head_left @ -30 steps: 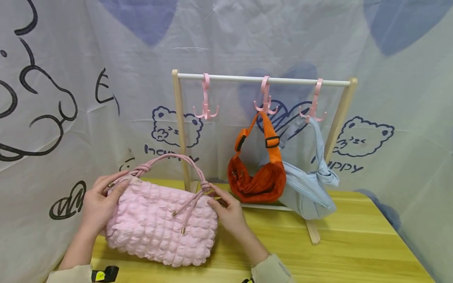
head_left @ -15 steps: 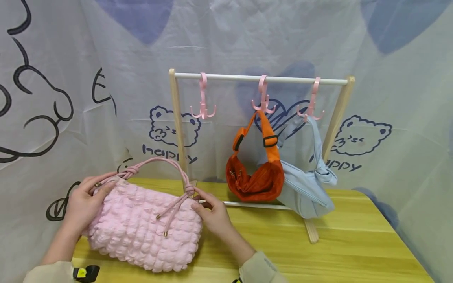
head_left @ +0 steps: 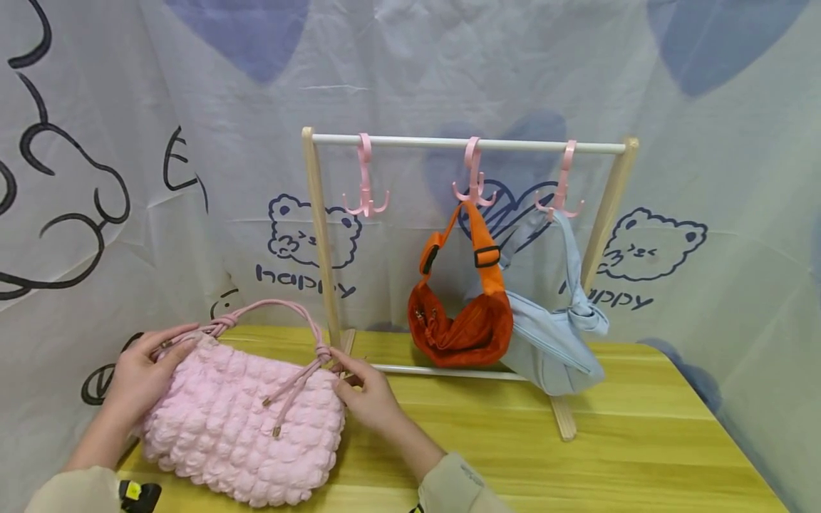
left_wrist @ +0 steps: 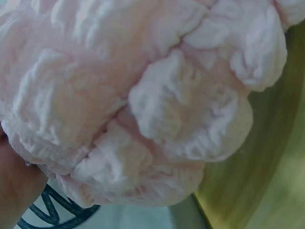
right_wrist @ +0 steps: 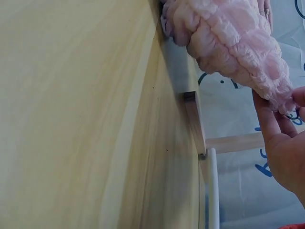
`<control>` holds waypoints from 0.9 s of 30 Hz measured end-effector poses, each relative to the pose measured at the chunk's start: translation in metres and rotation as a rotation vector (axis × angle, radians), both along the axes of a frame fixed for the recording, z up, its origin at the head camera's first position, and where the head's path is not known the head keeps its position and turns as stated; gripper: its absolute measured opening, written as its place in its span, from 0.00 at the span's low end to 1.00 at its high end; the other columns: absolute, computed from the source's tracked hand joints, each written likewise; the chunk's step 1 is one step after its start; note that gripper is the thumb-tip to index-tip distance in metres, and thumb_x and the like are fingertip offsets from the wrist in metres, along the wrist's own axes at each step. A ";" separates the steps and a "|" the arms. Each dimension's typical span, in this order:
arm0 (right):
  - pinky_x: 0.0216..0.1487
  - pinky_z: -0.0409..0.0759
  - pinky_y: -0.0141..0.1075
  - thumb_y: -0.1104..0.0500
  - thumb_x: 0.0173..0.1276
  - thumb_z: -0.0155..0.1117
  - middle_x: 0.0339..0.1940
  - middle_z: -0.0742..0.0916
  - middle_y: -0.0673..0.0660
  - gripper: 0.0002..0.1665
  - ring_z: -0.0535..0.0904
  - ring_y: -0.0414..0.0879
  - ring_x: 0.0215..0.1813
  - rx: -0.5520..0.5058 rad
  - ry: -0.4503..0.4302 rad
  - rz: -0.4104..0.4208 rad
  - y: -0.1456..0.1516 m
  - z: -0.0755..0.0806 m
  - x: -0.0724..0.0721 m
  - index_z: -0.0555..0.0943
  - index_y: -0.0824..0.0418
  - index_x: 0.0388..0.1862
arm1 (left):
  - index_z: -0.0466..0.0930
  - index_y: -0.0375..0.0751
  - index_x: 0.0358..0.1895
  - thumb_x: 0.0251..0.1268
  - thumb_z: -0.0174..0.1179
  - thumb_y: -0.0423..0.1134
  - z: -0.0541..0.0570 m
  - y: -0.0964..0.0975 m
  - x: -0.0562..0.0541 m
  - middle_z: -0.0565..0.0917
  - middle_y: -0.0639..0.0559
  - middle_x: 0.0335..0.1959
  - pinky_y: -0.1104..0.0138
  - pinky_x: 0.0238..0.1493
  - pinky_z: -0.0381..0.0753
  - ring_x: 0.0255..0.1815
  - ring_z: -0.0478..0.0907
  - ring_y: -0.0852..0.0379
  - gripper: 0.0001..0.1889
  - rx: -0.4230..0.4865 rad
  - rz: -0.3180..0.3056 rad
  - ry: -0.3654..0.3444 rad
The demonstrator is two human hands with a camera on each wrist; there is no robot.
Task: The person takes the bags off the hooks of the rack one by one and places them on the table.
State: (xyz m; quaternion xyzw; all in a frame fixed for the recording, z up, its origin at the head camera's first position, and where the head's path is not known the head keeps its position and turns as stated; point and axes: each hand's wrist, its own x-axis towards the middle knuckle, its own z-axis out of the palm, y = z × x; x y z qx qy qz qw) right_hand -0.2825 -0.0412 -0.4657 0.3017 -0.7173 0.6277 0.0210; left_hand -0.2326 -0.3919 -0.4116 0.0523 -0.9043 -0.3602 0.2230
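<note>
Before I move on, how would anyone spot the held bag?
On the table stands a hook rack. In front of its left end, the left hand and right hand hold the pink bag. Its puffy, bubbled fabric sets it apart from the hanging orange bag and blue bag.

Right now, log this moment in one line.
left hand: grips pink bag | right hand: grips its other end | orange bag, blue bag: hanging from pink hooks
</note>
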 end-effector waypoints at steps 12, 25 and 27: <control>0.56 0.83 0.36 0.73 0.72 0.63 0.58 0.86 0.61 0.35 0.84 0.54 0.55 0.097 -0.021 0.080 -0.009 -0.014 -0.008 0.75 0.55 0.76 | 0.74 0.37 0.72 0.82 0.53 0.53 -0.016 -0.019 -0.010 0.71 0.27 0.69 0.32 0.58 0.68 0.68 0.65 0.23 0.28 0.030 -0.020 -0.120; 0.42 0.78 0.27 0.66 0.75 0.66 0.53 0.88 0.53 0.33 0.80 0.38 0.42 0.322 0.056 0.025 -0.024 -0.026 -0.025 0.74 0.52 0.77 | 0.73 0.31 0.71 0.83 0.49 0.38 -0.032 -0.030 -0.026 0.66 0.19 0.69 0.27 0.60 0.64 0.67 0.62 0.17 0.21 -0.067 -0.055 -0.211; 0.42 0.78 0.27 0.65 0.76 0.65 0.52 0.88 0.52 0.32 0.79 0.36 0.41 0.351 0.058 0.020 -0.026 -0.027 -0.028 0.74 0.51 0.77 | 0.73 0.31 0.71 0.82 0.50 0.36 -0.035 -0.032 -0.029 0.66 0.18 0.69 0.27 0.60 0.64 0.67 0.62 0.16 0.21 -0.064 -0.073 -0.227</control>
